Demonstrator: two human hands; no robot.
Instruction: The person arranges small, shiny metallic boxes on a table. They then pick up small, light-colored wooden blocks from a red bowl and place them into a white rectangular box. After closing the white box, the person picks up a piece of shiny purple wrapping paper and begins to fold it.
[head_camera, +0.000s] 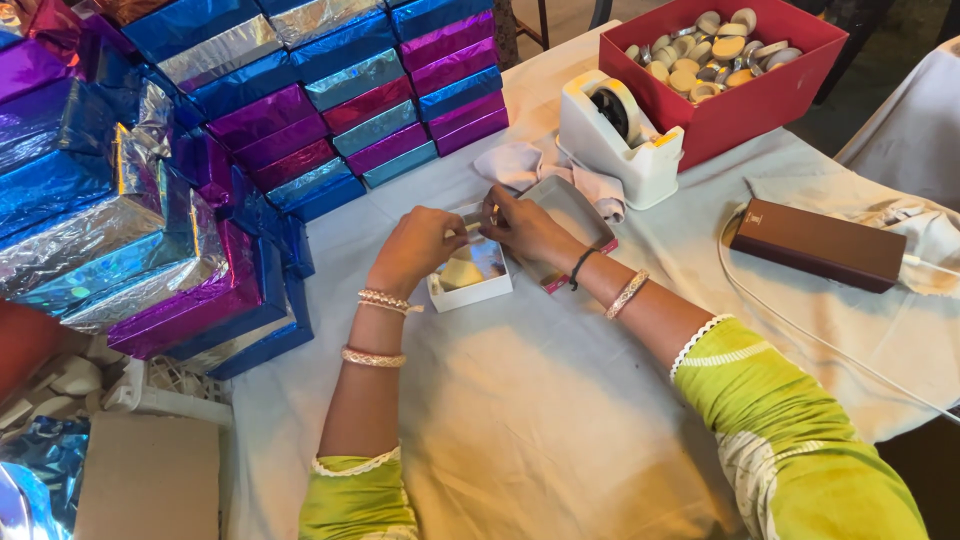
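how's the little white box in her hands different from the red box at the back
The white box is small and shallow and sits between both hands; the red box is far larger and deeper, standing untouched at the table's far edge. The white box holds one pale piece; the red box is heaped with round pale discs. Both are open-topped.

Foil-wrapped boxes and packing gear sitting around the desk (560, 420)

Shiny blue, purple and silver wrapped boxes (200, 130) are piling along the left edge; a white tape dispenser (622, 135), a red box of tape rolls (725, 60) and a brown case (818, 245) are lying toward the far right corner.
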